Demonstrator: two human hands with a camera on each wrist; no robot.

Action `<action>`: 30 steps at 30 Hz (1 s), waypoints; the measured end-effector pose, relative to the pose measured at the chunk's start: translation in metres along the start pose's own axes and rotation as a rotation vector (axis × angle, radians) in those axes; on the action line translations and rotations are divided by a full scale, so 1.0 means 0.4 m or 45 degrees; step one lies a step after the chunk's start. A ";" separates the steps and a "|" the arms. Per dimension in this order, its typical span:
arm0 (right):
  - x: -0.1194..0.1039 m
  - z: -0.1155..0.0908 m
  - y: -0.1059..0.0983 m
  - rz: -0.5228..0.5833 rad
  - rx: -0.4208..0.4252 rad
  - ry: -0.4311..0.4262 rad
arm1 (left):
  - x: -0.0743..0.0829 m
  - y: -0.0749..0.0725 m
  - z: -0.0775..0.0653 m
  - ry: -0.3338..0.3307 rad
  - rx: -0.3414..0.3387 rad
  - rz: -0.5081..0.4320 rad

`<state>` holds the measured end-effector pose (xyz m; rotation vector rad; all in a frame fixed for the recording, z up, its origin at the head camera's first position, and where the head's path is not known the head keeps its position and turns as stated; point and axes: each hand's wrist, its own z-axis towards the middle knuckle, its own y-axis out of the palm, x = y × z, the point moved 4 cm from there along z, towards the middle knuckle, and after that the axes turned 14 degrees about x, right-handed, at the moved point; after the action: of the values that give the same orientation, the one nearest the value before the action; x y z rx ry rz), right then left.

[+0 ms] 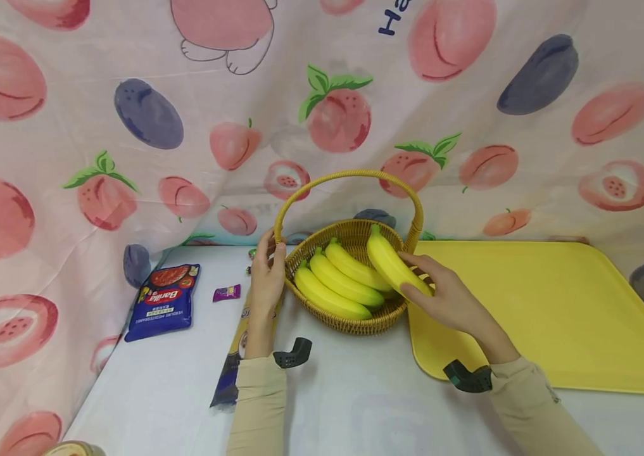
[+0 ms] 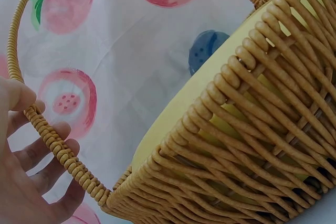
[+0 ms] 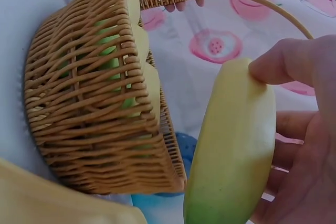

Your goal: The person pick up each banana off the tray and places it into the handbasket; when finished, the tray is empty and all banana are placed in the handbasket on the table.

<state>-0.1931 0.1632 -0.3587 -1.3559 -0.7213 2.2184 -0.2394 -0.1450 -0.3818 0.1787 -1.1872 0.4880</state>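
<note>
A wicker basket [image 1: 356, 326] with a tall arched handle stands mid-table, slightly tilted in the wrist views by camera angle. Inside lie three yellow bananas [image 1: 333, 294] side by side with greenish ends. My left hand [image 1: 267, 275] grips the handle's left base; in the left wrist view its fingers curl round the woven handle [image 2: 63, 153]. Between the thumb and fingers of my right hand [image 1: 447, 294] is another banana [image 1: 392, 263], held over the basket's right side. In the right wrist view this banana [image 3: 231, 145] is apart from the basket's wall [image 3: 94, 93].
Right of the basket lies a yellow tray [image 1: 527, 304]. To the left are a blue Barilla pouch [image 1: 164, 301], a small purple packet [image 1: 227, 292] and a long blue-and-yellow package [image 1: 236, 361] partly behind my left arm. A jar lid [image 1: 73, 449] shows at the lower left. Fruit-patterned cloth hangs behind.
</note>
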 end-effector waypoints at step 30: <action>-0.008 0.174 0.096 -0.122 -0.214 0.081 | 0.081 -0.014 -0.013 -0.074 -0.062 0.007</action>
<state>-0.2584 0.1176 -0.3542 -1.4325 -0.9473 2.0691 -0.2233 -0.1392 -0.3533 0.1486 -1.2558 0.4604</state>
